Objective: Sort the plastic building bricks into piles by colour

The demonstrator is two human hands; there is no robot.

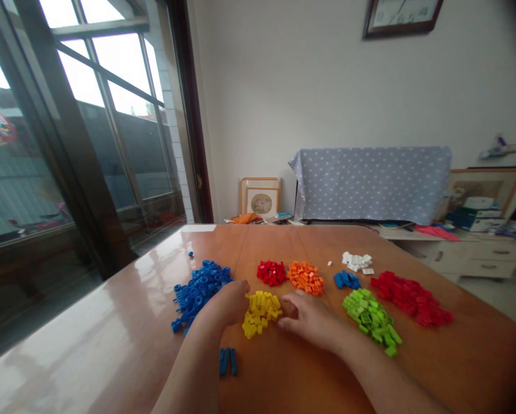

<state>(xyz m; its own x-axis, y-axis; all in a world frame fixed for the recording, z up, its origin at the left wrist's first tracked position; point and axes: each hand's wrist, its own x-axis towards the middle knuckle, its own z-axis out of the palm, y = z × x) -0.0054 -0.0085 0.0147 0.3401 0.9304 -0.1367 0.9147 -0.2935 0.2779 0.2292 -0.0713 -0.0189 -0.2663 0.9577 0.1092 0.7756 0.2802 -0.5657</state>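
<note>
Two bare hands rest on a glossy wooden table (111, 345), flanking a pile of small yellow plastic bricks (261, 312). Your left hand (226, 302) sits curled on the pile's left edge, touching it and butting the blue ring pieces (199, 290) beyond. Your right hand (312, 319) lies palm down, fingers loose, at the pile's right edge. Hands are apart w/ the pile between; can't tell whether either pinches a brick.

Handling, as a judgement: bricks look light, stiff, smooth, prob. slippery on the polished top. Pinch one by its side walls w/ thumb and forefinger; scooping would scatter them.

Looks: bright yellow, tiny, blocky, heaped loosely.

Rel. to the yellow pile: red bricks (271, 272) and orange bricks (306, 277) just behind; green bricks (372, 319) to the right; three blue bars (227, 361) nearer you.
</note>
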